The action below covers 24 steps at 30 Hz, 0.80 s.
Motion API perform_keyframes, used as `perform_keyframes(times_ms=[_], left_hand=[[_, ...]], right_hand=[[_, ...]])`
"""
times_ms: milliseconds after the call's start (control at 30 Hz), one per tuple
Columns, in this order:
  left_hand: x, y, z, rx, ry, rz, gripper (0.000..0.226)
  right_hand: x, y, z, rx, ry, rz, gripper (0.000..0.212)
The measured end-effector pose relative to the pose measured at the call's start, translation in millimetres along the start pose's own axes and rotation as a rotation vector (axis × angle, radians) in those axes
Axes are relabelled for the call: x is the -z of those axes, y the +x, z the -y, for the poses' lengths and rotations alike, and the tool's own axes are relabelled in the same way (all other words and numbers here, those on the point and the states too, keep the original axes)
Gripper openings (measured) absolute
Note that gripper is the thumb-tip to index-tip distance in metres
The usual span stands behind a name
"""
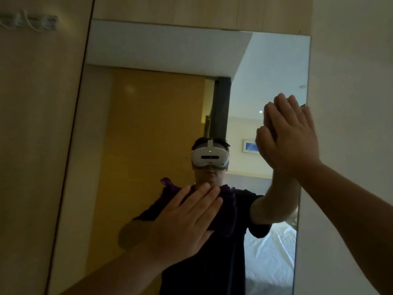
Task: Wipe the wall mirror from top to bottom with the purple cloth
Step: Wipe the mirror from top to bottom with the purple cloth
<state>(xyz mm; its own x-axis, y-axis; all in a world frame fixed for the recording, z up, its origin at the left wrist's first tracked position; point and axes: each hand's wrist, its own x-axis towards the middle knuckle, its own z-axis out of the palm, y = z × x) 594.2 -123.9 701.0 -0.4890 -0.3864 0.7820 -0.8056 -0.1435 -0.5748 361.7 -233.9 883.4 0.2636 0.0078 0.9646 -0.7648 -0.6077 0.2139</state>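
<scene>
The tall wall mirror [148, 103] fills the middle of the head view, set between wood panels. My left hand [187, 222] lies flat with spread fingers on the purple cloth [225, 211], pressing it against the glass at about mid height. Most of the cloth is hidden under the hand; purple folds show above and to the right of the fingers. My right hand [293, 137] rests flat and open against the mirror's right edge, higher up, holding nothing. The glass reflects a person in a dark shirt wearing a white headset.
A wooden panel [38, 145] stands left of the mirror, with a hook rail [29, 22] near its top. A pale wall [350, 81] borders the right side. The reflection shows a wooden door and a bed with white sheets.
</scene>
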Motion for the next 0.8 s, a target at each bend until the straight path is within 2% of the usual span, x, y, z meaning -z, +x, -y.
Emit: perform_keyframes(times_ms=[100, 233, 333, 433, 567, 633, 733, 800], left_hand=[[0.8, 1.1, 0.1, 0.012, -0.009, -0.060, 0.062], [9.1, 25.7, 7.6, 0.057, -0.094, -0.234, 0.047], [21.8, 84.1, 27.2, 0.153, -0.178, -0.366, 0.045], [49.7, 173.8, 62.7, 0.211, -0.167, -0.448, 0.044], [89.6, 289.6, 110.0, 0.355, -0.135, -0.404, 0.043], [97.2, 327.2, 125.7, 0.362, -0.084, -0.340, 0.046], [91.4, 348.2, 135.6, 0.299, -0.037, -0.170, 0.053], [83.3, 343.9, 131.1, 0.283, 0.006, -0.126, 0.056]], right_hand=[[1.6, 0.3, -3.0, -0.005, 0.025, 0.026, 0.058], [3.4, -3.2, -17.3, -0.025, -0.011, 0.041, 0.060], [-1.8, -5.6, -22.1, -0.013, -0.031, 0.069, 0.060], [-7.2, -7.1, -22.7, -0.013, -0.013, 0.042, 0.059], [-10.4, -6.5, -25.2, -0.010, -0.005, 0.046, 0.060], [-11.2, -6.2, -25.9, -0.009, 0.005, 0.034, 0.060], [-14.2, -6.1, -27.8, -0.009, 0.021, 0.024, 0.059], [-16.3, -6.1, -28.0, -0.005, 0.044, 0.010, 0.058]])
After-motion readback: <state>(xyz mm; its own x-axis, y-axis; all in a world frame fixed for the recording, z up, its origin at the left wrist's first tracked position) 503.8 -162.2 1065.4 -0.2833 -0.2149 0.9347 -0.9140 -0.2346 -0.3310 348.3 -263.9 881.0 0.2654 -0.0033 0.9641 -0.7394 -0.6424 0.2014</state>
